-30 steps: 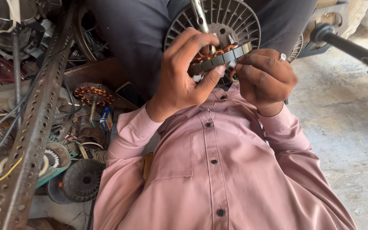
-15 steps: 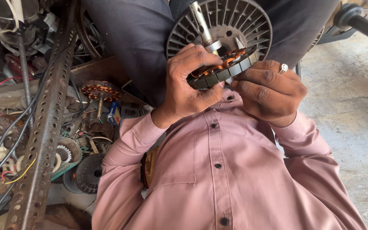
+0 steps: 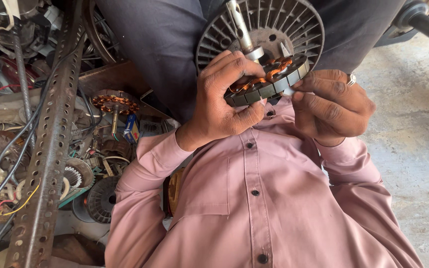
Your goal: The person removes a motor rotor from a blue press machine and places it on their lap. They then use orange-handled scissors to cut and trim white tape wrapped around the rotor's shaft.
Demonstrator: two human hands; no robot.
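Pink button-front shirt (image 3: pixel 254 208) filling the lower middle, sleeves bent up toward the stator. Dark trousers (image 3: pixel 160 54) above the stator, across the top. Bare concrete floor (image 3: pixel 418 149) well to the right of the stator. Perforated steel angle bar (image 3: pixel 50 144) running top to bottom well to the left of the stator, with red, yellow and black wires (image 3: pixel 6 164) draped beside it. Ribbed grey fan motor cover (image 3: pixel 279 25) directly behind and above the stator, a steel shaft (image 3: pixel 239 25) rising out of its centre. Left hand (image 3: pixel 224 104) against the stator's left and lower edge: grip closed round it, fingers curled over the top rim, thumb pressed under the lower edge. Right hand (image 3: pixel 331 106) at the stator's right edge: fingers bent inward, fingertips touching the rim, a ring on one finger; grip partly closed, resting on the rim rather than wrapped round it. Stator (image 3: pixel 269 79) itself a round stack of dark laminations with copper windings showing on top, held tilted between both hands, just above the shirt collar and in front of the cover. Second copper-wound stator on a spindle (image 3: pixel 114 105) lying well to the left of the held one, among scattered motor parts. Small ribbed rotor disc (image 3: pixel 101 198) lower left of the stator, near the left elbow. Small blue box (image 3: pixel 132 128) just right of that second wound piece.
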